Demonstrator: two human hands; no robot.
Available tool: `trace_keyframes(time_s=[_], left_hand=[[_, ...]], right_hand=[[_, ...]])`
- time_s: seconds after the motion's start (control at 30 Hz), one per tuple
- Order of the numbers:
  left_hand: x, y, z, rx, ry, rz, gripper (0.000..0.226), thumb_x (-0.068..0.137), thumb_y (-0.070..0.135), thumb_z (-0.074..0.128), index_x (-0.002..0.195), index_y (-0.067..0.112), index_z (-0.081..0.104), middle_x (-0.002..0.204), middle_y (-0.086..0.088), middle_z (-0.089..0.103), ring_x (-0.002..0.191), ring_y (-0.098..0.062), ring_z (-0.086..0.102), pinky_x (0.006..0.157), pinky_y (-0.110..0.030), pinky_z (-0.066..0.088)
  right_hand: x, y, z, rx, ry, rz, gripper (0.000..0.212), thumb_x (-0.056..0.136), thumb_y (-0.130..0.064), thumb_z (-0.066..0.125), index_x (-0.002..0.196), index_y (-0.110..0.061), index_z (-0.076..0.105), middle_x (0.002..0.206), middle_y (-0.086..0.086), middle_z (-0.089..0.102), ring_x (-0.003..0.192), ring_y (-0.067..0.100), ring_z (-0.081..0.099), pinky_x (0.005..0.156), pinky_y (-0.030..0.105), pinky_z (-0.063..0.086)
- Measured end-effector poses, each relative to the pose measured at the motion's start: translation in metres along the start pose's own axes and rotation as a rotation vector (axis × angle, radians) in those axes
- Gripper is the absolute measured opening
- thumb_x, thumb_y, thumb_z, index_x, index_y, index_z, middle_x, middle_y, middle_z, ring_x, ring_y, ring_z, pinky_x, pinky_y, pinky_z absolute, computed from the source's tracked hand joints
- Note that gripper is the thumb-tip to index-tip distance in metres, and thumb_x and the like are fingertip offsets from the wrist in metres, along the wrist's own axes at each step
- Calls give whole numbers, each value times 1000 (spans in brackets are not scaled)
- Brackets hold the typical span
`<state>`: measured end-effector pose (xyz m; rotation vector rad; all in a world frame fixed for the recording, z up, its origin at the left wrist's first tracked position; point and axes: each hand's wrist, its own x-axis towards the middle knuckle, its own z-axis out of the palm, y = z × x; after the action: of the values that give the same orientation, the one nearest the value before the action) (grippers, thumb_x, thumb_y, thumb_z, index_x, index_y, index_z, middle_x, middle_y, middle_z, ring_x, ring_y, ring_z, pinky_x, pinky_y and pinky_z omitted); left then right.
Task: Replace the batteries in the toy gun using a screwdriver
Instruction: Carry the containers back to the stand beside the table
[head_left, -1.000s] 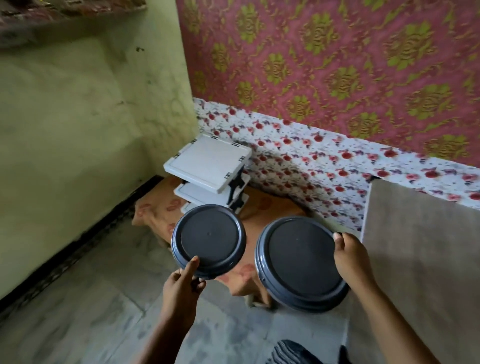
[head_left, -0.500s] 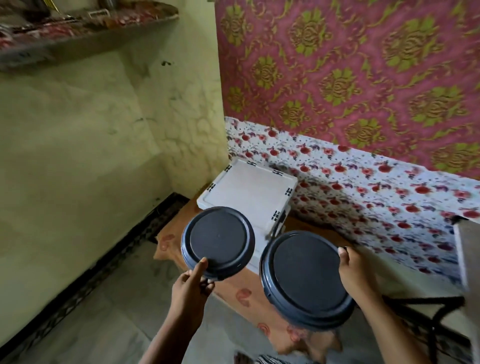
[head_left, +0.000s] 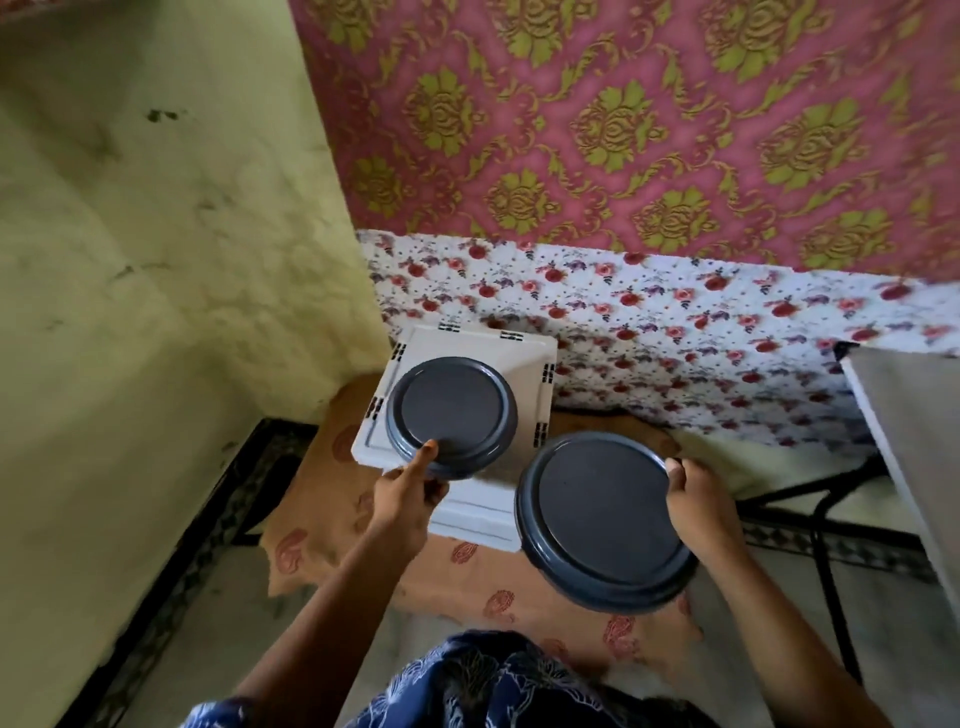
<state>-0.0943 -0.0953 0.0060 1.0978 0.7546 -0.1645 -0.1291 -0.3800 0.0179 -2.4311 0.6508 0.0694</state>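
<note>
left hand (head_left: 402, 491) gripping smaller container (head_left: 451, 414), right hand (head_left: 698, 499) larger container (head_left: 602, 519)

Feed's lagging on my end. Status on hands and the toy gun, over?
Left hand grips the small dark round container, right hand the larger one. Both over the white plastic rack. Toy gun, screwdriver, batteries not in view.
</note>
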Motion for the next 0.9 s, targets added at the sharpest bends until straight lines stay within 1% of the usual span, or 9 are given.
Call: trace_keyframes(time_s=[0.13, 0.23, 0.33, 0.43, 0.6, 0.7, 0.8, 0.87, 0.9], left_hand=[[24, 11, 19, 94, -91, -93, 23, 84, 19, 69, 80, 1, 55, 73, -13, 53, 62, -19, 49, 60, -28, 49], [36, 20, 31, 162, -153, -137, 22, 85, 18, 68, 77, 2, 55, 69, -12, 53, 59, -19, 48, 61, -28, 50], [48, 27, 35, 237, -180, -166, 23, 83, 21, 70, 79, 3, 57, 72, -12, 56, 60, -19, 51, 59, -27, 53], [57, 31, 35, 242, -221, -218, 26, 82, 21, 71, 92, 1, 58, 80, -14, 59, 66, -20, 56, 60, -29, 52], [64, 37, 25, 314, -297, -254, 41, 85, 27, 67, 113, -1, 55, 82, -12, 59, 69, -21, 58, 66, -30, 55], [46, 45, 7, 556, -400, -191, 45, 89, 41, 59, 116, 5, 52, 97, -10, 60, 84, -23, 59, 72, -32, 52], [15, 46, -27, 891, -615, -86, 58, 87, 56, 51, 127, 16, 43, 120, -5, 55, 106, -22, 55, 82, -32, 46], [0, 45, -52, 963, -726, -109, 61, 84, 60, 53, 130, 24, 37, 122, 0, 54, 112, -20, 53, 83, -32, 45], [-3, 42, -62, 952, -755, -133, 63, 81, 59, 59, 129, 24, 37, 121, 0, 56, 109, -19, 55, 81, -32, 46]], right_hand=[[-24, -2, 5, 53, 71, 82, 28, 98, -15, 32, 85, 0, 53, 95, 24, 59, 79, 32, 51, 66, 31, 30], [-41, -3, 15, 70, 102, 193, 31, 97, -13, 32, 85, 3, 54, 93, 23, 57, 91, 37, 55, 68, 32, 30], [-53, -10, 23, 183, 139, 278, 28, 96, -9, 34, 72, -1, 46, 76, 18, 51, 80, 32, 52, 68, 36, 33], [-62, -16, 30, 215, 146, 309, 25, 97, -9, 34, 87, 6, 52, 83, 17, 49, 78, 26, 46, 67, 33, 30], [-77, -30, 46, 222, 180, 327, 32, 98, -11, 32, 97, 11, 55, 100, 32, 58, 92, 38, 55, 69, 31, 31], [-88, -43, 55, 211, 198, 324, 34, 99, -14, 31, 103, 10, 55, 108, 33, 57, 100, 39, 55, 73, 33, 33], [-99, -53, 68, 165, 214, 299, 39, 98, -25, 30, 95, 2, 57, 99, 28, 60, 89, 36, 57, 73, 34, 35], [-104, -59, 82, 127, 224, 269, 38, 94, -30, 28, 86, -5, 56, 94, 26, 62, 83, 35, 57, 75, 38, 42], [-107, -65, 87, 113, 225, 254, 36, 94, -28, 29, 88, -5, 56, 96, 27, 62, 85, 37, 57, 78, 41, 44]])
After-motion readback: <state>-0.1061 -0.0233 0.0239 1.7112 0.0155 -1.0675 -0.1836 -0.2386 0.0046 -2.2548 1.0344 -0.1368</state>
